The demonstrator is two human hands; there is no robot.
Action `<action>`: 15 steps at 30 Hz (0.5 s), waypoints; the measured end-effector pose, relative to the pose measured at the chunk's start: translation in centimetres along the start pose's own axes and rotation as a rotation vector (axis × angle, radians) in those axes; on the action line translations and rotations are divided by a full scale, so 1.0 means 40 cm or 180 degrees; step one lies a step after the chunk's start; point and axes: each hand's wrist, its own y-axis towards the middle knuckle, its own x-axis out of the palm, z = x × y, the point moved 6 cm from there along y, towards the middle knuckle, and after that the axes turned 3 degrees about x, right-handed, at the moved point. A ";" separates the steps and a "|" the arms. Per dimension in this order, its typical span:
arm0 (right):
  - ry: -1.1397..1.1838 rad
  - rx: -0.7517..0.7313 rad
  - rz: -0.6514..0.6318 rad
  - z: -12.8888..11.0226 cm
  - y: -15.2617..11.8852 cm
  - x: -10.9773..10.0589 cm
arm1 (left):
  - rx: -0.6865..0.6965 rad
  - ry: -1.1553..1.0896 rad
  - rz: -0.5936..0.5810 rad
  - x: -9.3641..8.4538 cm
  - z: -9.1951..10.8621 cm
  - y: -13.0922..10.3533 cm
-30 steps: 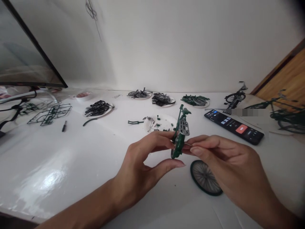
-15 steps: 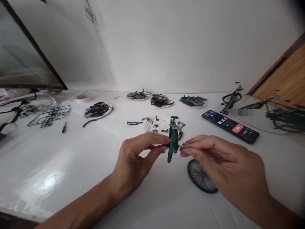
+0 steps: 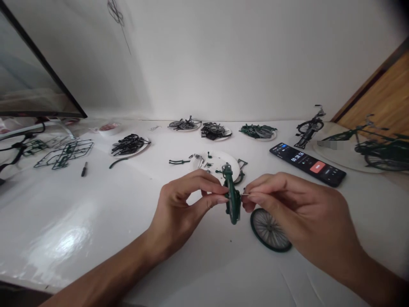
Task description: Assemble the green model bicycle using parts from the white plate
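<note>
A: Part?
B: Glossy green plastic bike assembly (image 3: 234, 205), curved, end-on above the table (image 3: 198, 273). Left hand (image 3: 175, 215) pinches it, thumb under fingers.
A: Right hand (image 3: 302, 215)?
B: Curled, narrow pinch on thin pin (image 3: 245, 195) beside it; tip unclear. Spoked wheel (image 3: 270, 229) below, partly hidden.

White table (image 3: 108, 209): phone (image 3: 308, 165), wheel (image 3: 271, 230), plates (image 3: 225, 160), perhaps a screwdriver (image 3: 84, 169).
</note>
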 end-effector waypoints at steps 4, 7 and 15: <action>0.0297 0.0475 -0.0245 0.031 0.009 0.005 | 0.0164 0.0404 -0.0058 0.006 0.013 -0.001; 0.0360 0.0567 -0.0210 0.041 0.012 0.004 | 0.0027 0.0308 -0.0083 0.013 0.012 -0.003; 0.0089 0.0108 0.0187 0.021 0.008 0.001 | -0.0699 -0.0421 0.0122 0.021 -0.007 -0.011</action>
